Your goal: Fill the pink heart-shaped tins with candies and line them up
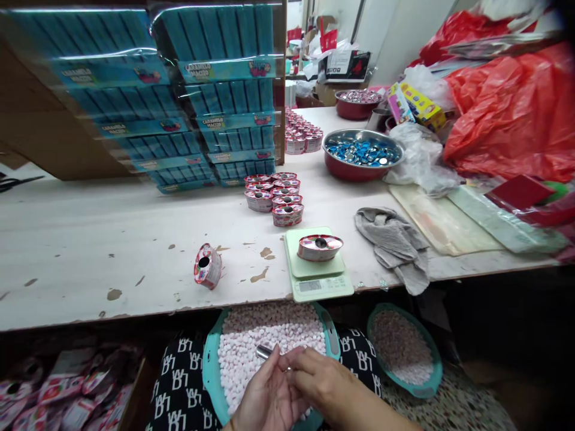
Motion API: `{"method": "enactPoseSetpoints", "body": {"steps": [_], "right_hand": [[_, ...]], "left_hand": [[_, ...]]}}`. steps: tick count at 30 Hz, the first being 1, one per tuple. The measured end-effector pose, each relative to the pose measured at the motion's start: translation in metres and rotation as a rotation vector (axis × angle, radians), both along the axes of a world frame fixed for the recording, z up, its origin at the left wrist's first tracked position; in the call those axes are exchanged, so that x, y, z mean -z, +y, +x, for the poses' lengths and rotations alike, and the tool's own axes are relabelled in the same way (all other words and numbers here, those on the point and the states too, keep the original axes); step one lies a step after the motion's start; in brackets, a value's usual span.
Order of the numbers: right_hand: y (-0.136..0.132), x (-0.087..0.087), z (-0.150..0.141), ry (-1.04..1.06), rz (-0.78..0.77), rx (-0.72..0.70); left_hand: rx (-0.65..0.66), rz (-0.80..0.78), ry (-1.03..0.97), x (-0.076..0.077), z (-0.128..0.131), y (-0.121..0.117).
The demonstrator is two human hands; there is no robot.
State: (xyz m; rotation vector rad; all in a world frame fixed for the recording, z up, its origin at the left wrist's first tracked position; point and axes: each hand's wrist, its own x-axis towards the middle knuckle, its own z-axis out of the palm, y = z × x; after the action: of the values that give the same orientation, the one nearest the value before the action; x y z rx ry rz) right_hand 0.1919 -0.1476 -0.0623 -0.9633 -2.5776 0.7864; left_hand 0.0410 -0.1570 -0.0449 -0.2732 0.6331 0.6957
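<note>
A short shiny metal tube (263,352) pokes out past the thumb of my left hand (267,392), which is cupped palm up around it above the white candies. My right hand (321,380) meets it from the right, its fingers pinched together against the left fingers. A small glint shows at that pinch, too small to name. Beneath both hands, a turquoise basin (210,359) full of small pale candies (251,335) rests on my lap. On the table ahead, a red-and-white oval tin (320,248) stands on a pale green digital scale (323,289).
Another tin (208,267) sits tilted at left; several more (287,214) stand grouped behind. Stacked blue cartons (233,90) rise at back left. A bowl of blue-and-silver lids (359,170), a grey cloth (395,242) and red plastic bags (516,114) occupy the right. A second basin (431,383) stands lower right.
</note>
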Motion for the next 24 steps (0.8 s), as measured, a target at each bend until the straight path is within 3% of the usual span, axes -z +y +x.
{"method": "enactPoseSetpoints", "body": {"steps": [3, 6, 9, 13, 15, 19, 24], "right_hand": [[0.012, -0.017, 0.002, 0.013, -0.088, -0.003], [0.030, -0.042, 0.014, 0.113, -0.078, 0.043], [0.057, -0.072, 0.037, 0.241, 0.022, 0.232], [0.101, -0.105, 0.057, 0.339, 0.195, 0.468], [0.120, -0.112, 0.056, 0.339, 0.253, 0.491], [0.149, -0.111, 0.048, 0.282, 0.317, 0.428], [0.147, -0.115, 0.042, 0.283, 0.301, 0.408]], "left_hand": [[-0.004, 0.042, 0.008, -0.005, -0.003, 0.002], [0.032, 0.067, 0.110, -0.006, -0.009, 0.004], [0.049, 0.159, 0.465, 0.004, -0.024, 0.006], [0.149, 0.466, 1.036, 0.030, -0.059, 0.005], [0.180, 0.590, 1.175, 0.043, -0.075, 0.000], [0.199, 0.633, 1.246, 0.061, -0.091, -0.013], [0.359, 0.767, 1.439, 0.066, -0.090, -0.019]]}}
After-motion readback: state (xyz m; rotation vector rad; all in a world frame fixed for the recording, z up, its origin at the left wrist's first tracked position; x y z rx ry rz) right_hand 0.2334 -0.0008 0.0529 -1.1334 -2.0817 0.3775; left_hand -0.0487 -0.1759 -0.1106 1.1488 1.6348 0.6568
